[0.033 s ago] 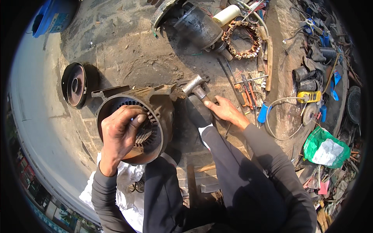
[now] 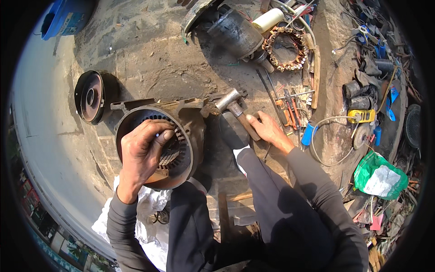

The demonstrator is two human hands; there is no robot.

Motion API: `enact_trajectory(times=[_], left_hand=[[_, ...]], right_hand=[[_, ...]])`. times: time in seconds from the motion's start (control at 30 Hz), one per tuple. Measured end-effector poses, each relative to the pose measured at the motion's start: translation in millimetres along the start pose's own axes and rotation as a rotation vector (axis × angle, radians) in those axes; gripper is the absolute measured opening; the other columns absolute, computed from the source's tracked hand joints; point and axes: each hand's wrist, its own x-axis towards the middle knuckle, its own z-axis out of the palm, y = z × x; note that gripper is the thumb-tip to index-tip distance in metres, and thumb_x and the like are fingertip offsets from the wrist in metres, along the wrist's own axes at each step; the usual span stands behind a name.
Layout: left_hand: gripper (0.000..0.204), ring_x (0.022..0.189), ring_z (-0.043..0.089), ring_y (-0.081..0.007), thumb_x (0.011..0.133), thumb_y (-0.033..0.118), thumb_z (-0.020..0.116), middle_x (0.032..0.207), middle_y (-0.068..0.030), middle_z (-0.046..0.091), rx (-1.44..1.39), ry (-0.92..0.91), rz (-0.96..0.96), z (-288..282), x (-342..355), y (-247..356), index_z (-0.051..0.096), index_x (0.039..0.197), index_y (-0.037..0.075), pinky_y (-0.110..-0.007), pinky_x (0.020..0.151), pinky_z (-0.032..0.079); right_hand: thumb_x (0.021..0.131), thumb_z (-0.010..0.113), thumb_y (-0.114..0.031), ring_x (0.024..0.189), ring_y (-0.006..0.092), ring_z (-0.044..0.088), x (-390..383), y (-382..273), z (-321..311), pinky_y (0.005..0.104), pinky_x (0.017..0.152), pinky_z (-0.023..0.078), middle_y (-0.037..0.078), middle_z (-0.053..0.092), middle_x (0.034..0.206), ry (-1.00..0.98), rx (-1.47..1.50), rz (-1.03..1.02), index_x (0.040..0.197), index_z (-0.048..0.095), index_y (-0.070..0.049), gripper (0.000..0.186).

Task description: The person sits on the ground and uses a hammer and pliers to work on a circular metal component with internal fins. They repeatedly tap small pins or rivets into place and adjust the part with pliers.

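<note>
My left hand [image 2: 147, 147] is closed in a pinch over the mouth of a round metal motor housing [image 2: 191, 154]. A tiny whitish-blue tip shows between thumb and forefinger; the rest of that piece is hidden. Inside the housing, a slotted ring [image 2: 182, 144] shows around the hand. A hammer [image 2: 246, 123] with a steel head and wooden handle lies over the toe of my dark right shoe [image 2: 229, 129]. Right beside the handle is my right hand [image 2: 271, 132], its thumb raised off the wood and the lower fingers partly hidden.
Beyond the hammer lie orange-handled pliers [image 2: 293, 112] and long rods. A copper-wound ring [image 2: 266, 45] and a dark rotor [image 2: 235, 34] sit farther back. At left stands a round metal cover [image 2: 86, 102]. A yellow control box [image 2: 362, 116] and green bag [image 2: 369, 170] border the scrap at right.
My right thumb has come off the hammer handle, which now shows along its full length. The hammer stays in place. My left hand keeps its pinch over the housing.
</note>
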Motion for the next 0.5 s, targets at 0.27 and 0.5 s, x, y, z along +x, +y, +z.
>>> enact_trajectory(times=[0.27, 0.5], left_hand=[[0.029, 0.097, 0.08, -0.0315, 0.089, -0.006, 0.082, 0.108, -0.0154, 0.081, 0.022, 0.096, 0.017, -8, -16, -2, 0.08, 0.117, 0.001, -0.036, 0.085, 0.063], [0.028, 0.095, 0.08, -0.028, 0.092, -0.005, 0.081, 0.106, -0.0156, 0.081, -0.089, 0.214, -0.098, -2, -36, 1, 0.079, 0.12, 0.0, -0.035, 0.084, 0.062]], right_hand=[[0.094, 0.081, -0.029, 0.115, 0.0562, 0.065, -26, 59, 15, 0.0618, 0.096, 0.054, 0.036, 0.062, 0.124, 0.235, -0.467, -0.082, 0.125, 0.049, 0.007, 0.057], [0.093, 0.071, -0.02, 0.11, 0.0539, 0.069, -12, 73, 0, 0.0603, 0.092, 0.056, 0.034, 0.065, 0.116, 0.132, -0.461, 0.02, 0.123, 0.05, 0.009, 0.047]])
